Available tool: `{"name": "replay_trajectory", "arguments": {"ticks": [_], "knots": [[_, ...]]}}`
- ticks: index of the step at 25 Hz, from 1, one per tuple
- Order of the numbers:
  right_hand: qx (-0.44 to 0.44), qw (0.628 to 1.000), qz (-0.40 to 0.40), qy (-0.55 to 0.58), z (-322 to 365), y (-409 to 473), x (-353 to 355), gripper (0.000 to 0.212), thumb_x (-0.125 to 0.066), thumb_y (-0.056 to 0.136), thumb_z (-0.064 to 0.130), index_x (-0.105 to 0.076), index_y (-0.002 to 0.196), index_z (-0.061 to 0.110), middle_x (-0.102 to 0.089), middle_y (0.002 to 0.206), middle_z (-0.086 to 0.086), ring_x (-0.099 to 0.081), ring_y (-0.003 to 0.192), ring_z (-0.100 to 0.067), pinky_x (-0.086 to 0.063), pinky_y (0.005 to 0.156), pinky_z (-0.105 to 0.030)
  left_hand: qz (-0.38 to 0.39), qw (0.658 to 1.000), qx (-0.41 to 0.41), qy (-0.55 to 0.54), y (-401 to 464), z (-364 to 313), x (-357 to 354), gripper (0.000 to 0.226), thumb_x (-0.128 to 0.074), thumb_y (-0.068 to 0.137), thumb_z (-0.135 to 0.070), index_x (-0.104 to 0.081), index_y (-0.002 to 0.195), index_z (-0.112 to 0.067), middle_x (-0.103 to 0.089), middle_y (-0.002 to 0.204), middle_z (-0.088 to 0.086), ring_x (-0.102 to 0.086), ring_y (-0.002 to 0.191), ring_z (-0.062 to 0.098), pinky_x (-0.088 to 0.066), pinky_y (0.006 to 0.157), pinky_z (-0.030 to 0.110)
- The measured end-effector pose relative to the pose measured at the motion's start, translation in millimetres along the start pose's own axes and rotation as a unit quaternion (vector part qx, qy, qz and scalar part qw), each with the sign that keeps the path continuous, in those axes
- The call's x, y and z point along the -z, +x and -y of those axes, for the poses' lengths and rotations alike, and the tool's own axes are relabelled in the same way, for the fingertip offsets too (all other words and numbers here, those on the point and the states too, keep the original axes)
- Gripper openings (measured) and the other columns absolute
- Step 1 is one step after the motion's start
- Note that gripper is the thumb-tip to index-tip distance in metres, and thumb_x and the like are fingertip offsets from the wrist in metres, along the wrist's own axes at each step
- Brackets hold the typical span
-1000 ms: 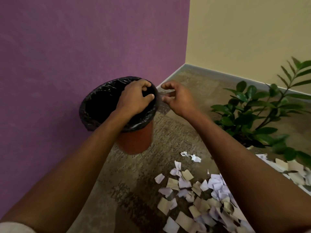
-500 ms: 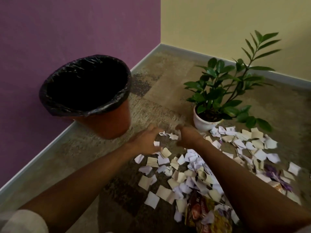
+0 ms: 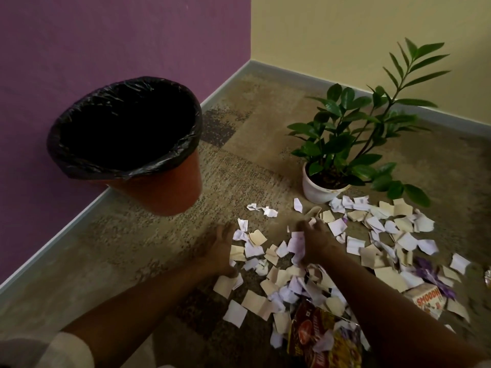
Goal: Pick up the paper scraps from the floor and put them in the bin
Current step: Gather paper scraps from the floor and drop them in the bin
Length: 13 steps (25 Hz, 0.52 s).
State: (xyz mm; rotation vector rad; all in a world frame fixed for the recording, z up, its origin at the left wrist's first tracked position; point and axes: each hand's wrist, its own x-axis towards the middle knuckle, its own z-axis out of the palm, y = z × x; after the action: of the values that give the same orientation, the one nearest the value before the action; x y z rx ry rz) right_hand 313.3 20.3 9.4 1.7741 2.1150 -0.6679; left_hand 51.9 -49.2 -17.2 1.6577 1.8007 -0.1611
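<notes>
While both hands are low on the carpet, head view only, notes below.

left hand: left hand [image 3: 221, 251] lies flat at the near-left edge of the scraps [image 3: 289, 264], fingers straight and touching the floor; holds nothing I can see. Probably placed as a stop so paper can be swept against it.

right hand: right hand [image 3: 314, 241] sits in the thick of the pile, fingers curled down onto paper. Whether it actually pinches a piece, cannot tell; motion blur at the fingertips.

scraps: white and tan pieces spread between the two hands, under the right forearm and out past the right hand. A few strays lie just beyond the fingertips. All on the floor, none in the bin that shows.

bin: bin [image 3: 159, 187], orange with a black liner [image 3: 183, 152] folded over the rim, stands upright beyond the left hand against the purple wall. Mouth open toward the hands, near enough for a short carry. Inside too dark to read.

plant: potted plant [image 3: 322, 191] beyond the right hand, scraps touching its pot; leaves overhang that part of the pile, so a snag risk there.

wrappers: snack wrapper [image 3: 318, 338] near the right forearm, small carton [image 3: 427, 301] right of it, mixed in with the paper. Not scraps by the task wording.

step: gathering a handful, my guess. Most of the pile is left to do.
</notes>
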Motion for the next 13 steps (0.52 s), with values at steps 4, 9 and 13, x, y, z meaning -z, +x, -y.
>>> {"name": "replay_trajectory", "arguments": {"ticks": [4,9,13], "knots": [[0.023,0.999,-0.024,0.014,18.7,-0.7,-12.7,0.09,-0.083,0.064,0.032,-0.033,0.137,0.026,-0.042,0.136,-0.015,-0.044,0.125,-0.033,-0.043,0.105,-0.041,-0.023,0.999,-0.035,-0.015,10.6,-14.4,-2.9,0.118,-0.083,0.07,-0.025,-0.002,0.155,-0.015,0.005,0.157,0.017,-0.035,0.137,0.034,-0.041,0.102,0.032],[0.073,0.995,-0.037,0.065,45.1,7.6,-21.7,0.061,-0.067,0.081,0.017,-0.042,0.135,0.031,-0.04,0.136,-0.014,-0.055,0.114,-0.033,-0.053,0.093,-0.042,-0.018,0.996,-0.052,-0.069,23.7,-36.9,-2.8,0.113,-0.085,0.07,-0.025,-0.01,0.155,-0.015,-0.005,0.154,0.02,-0.037,0.136,0.032,-0.035,0.104,0.026],[0.107,0.992,-0.026,0.056,59.9,15.6,-23.6,0.053,-0.066,0.078,0.017,-0.052,0.129,0.026,-0.044,0.129,-0.013,-0.057,0.111,-0.034,-0.051,0.092,-0.036,-0.023,0.995,-0.072,-0.065,28.1,-42.0,-6.4,0.08,-0.076,0.076,-0.015,-0.034,0.144,-0.008,-0.027,0.144,0.019,-0.037,0.133,0.031,-0.032,0.097,0.024]]}}
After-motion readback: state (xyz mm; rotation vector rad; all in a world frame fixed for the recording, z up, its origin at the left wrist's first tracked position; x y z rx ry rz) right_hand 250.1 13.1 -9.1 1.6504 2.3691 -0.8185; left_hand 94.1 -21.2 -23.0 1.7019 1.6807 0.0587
